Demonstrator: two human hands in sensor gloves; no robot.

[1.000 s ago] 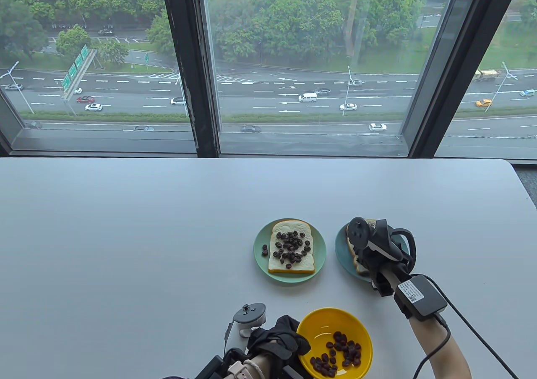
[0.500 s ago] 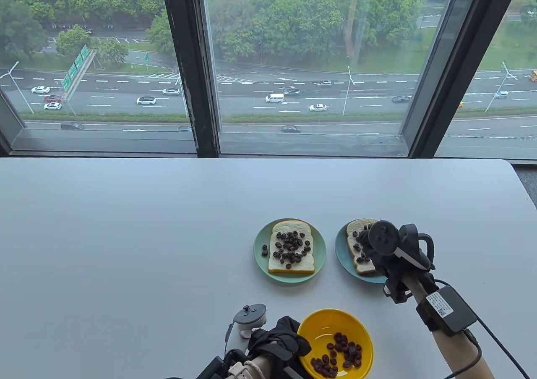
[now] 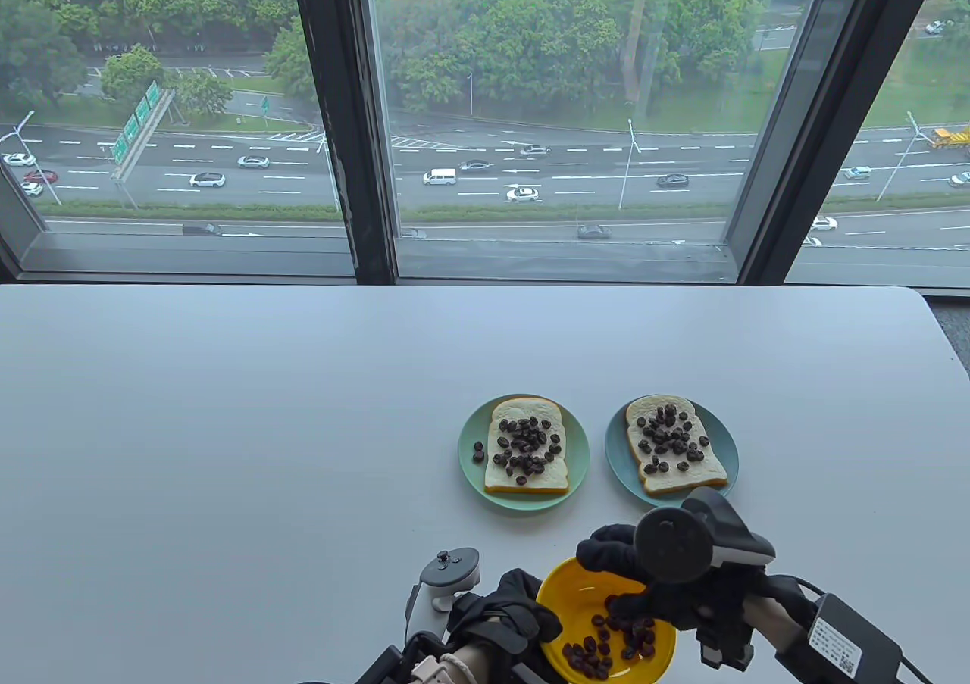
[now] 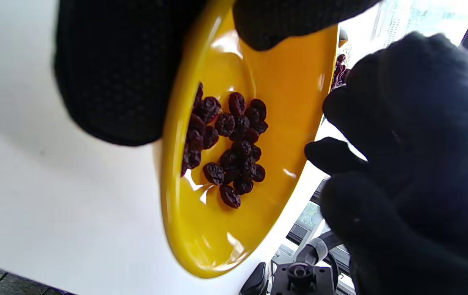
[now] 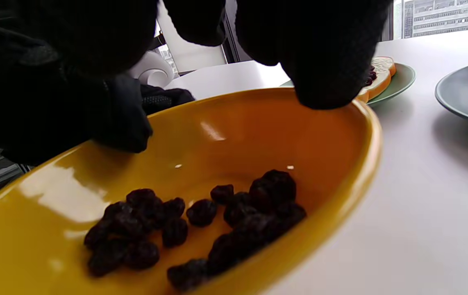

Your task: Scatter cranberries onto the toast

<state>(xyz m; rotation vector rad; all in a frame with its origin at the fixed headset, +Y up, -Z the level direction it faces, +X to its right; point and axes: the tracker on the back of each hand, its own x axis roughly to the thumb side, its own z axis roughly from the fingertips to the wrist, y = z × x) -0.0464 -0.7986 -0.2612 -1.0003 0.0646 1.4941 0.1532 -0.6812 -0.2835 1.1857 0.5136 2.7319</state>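
Item: white worktop (image 3: 227,426), seen from above, under a window.

Yellow bowl (image 3: 564,608): placed at the near edge, its near rim cut off by the bottom of the table view. A small heap of dark cranberries (image 3: 606,638) is held in its near-right part; some are hidden under the right hand. In the left wrist view the bowl (image 4: 217,229) is shown tipped on its side by the camera's tilt, with the cranberries (image 4: 230,147) in one cluster.

Left hand (image 3: 504,612): gloved, partly cut off at the bottom edge. The bowl's left rim is gripped, a finger (image 4: 291,20) lying over the rim and the rest (image 4: 115,73) outside it.

Right hand (image 3: 667,593): held over the bowl's right side, largely covered by its tracker (image 3: 674,544). The fingers are seen loosely spread and curved downward above the cranberries (image 5: 201,225); nothing is visibly pinched. Whether a fingertip (image 5: 324,86) touches the rim cannot be told.

Two green plates, side by side beyond the bowl:
- Left plate (image 3: 468,457): one toast (image 3: 500,476), covered with cranberries; two lie off it on the plate.
- Right plate (image 3: 615,449): one toast (image 3: 712,473), scattered with cranberries.
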